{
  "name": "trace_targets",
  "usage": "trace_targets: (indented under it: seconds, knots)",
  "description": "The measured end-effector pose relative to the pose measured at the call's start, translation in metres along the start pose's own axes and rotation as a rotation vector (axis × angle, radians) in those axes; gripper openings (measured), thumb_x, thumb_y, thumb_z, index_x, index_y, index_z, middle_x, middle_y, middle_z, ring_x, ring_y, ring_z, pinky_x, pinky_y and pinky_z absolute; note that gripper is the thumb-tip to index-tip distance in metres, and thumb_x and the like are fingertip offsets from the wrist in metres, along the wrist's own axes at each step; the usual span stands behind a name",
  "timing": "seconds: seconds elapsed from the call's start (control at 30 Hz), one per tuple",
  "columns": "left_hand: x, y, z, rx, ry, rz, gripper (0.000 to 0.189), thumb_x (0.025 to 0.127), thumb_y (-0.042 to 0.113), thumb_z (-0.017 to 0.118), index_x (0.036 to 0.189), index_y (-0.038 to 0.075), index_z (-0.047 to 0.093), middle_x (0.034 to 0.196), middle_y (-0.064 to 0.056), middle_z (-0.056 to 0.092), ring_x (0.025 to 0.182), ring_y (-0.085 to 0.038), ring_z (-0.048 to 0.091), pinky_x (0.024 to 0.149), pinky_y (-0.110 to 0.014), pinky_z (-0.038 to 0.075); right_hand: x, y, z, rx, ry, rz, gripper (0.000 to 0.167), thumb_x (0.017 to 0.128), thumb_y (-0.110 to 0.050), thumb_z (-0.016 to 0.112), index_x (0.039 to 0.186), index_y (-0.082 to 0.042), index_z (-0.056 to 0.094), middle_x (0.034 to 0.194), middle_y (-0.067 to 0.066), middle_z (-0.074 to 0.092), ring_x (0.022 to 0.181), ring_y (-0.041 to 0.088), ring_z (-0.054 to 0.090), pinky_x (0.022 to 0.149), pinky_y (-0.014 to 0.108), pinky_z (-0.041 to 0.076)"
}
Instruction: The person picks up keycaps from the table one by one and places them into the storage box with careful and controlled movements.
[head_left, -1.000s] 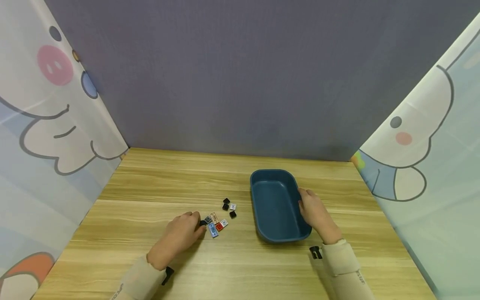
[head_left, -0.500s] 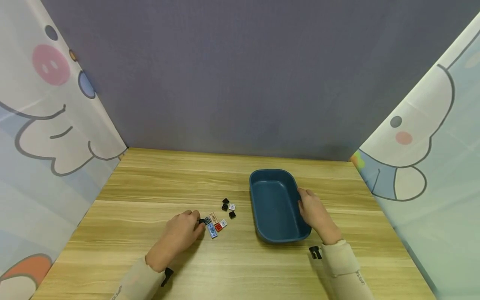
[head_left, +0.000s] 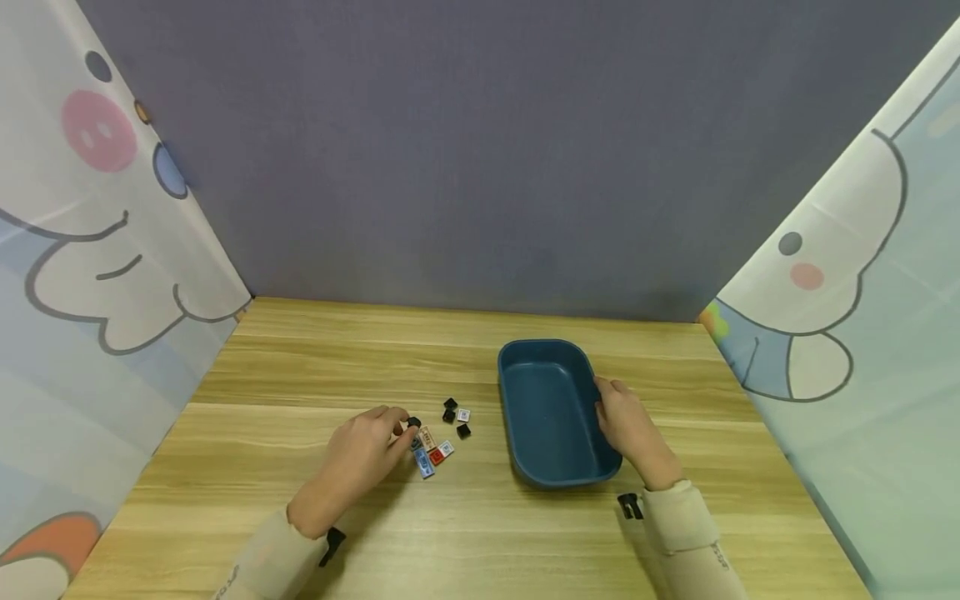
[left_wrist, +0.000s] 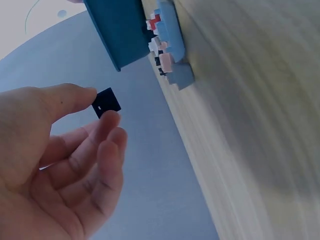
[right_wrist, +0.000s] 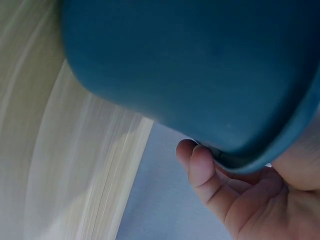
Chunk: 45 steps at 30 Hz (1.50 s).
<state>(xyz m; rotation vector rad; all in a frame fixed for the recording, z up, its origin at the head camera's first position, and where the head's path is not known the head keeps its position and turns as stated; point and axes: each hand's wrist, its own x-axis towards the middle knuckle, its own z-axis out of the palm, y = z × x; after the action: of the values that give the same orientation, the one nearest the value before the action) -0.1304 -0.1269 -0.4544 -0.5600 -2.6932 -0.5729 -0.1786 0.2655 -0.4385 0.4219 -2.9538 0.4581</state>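
My left hand [head_left: 363,450] pinches a black keycap [left_wrist: 106,103] between thumb and fingertips, held just above the table in the left wrist view. Close by its fingertips lie a long blue keycap [head_left: 424,463], a beige one with printing [head_left: 428,437], a red one [head_left: 437,457], a white one [head_left: 447,448] and a dark grey one, partly covered by the hand. Over on the right, my right hand [head_left: 630,429] grips the right rim of a dark blue plastic bin [head_left: 551,417]. In the right wrist view its fingers curl under that rim [right_wrist: 250,162]. Nothing lies inside the bin.
Several more keycaps, black [head_left: 463,431] and white [head_left: 464,415], lie between the left hand and the bin. A grey panel [head_left: 480,167] rises behind the wooden table [head_left: 480,542]. Cartoon-printed sheets [head_left: 112,275] stand on both sides.
My left hand has lifted the black keycap from beside the cluster and moved slightly away from me and to the right. The right hand and bin have stayed in place.
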Motion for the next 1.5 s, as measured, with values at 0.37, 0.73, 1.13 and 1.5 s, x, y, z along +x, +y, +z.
trace_targets:
  seconds: [0.37, 0.73, 1.13, 1.5]
  knots:
    - [0.027, 0.014, -0.001, -0.044, -0.014, 0.092, 0.023, 0.092, 0.026, 0.075, 0.105, 0.008, 0.074, 0.084, 0.003, 0.069, 0.064, -0.009, 0.063, 0.053, -0.024, 0.049, 0.002, 0.001, 0.001, -0.005, 0.014, 0.0, 0.041, 0.092, 0.009, 0.062, 0.129, 0.019, 0.051, 0.11, 0.034, 0.059, 0.097, 0.048, 0.062, 0.079, 0.053, 0.055]
    - [0.075, 0.052, 0.017, -0.122, -0.031, 0.239, 0.021, 0.095, 0.026, 0.072, 0.108, 0.01, 0.074, 0.088, 0.003, 0.07, 0.068, -0.007, 0.063, 0.056, -0.023, 0.05, 0.003, 0.001, 0.002, -0.015, 0.025, -0.007, 0.04, 0.09, 0.009, 0.062, 0.128, 0.02, 0.052, 0.107, 0.033, 0.059, 0.095, 0.047, 0.063, 0.077, 0.052, 0.055]
    - [0.108, 0.089, 0.043, -0.17, -0.088, 0.345, 0.019, 0.098, 0.027, 0.067, 0.105, 0.011, 0.073, 0.089, 0.003, 0.069, 0.069, -0.005, 0.06, 0.056, -0.016, 0.046, 0.003, -0.002, 0.003, -0.024, 0.012, 0.001, 0.04, 0.091, 0.008, 0.061, 0.129, 0.019, 0.052, 0.109, 0.034, 0.059, 0.096, 0.047, 0.063, 0.078, 0.051, 0.055]
    - [0.113, 0.089, 0.06, -0.104, -0.118, 0.366, 0.034, 0.097, 0.035, 0.068, 0.116, 0.007, 0.072, 0.091, 0.002, 0.07, 0.078, -0.011, 0.064, 0.069, -0.024, 0.054, 0.003, -0.004, 0.001, -0.029, 0.009, 0.007, 0.039, 0.091, 0.008, 0.062, 0.128, 0.018, 0.053, 0.108, 0.032, 0.059, 0.094, 0.045, 0.063, 0.077, 0.051, 0.055]
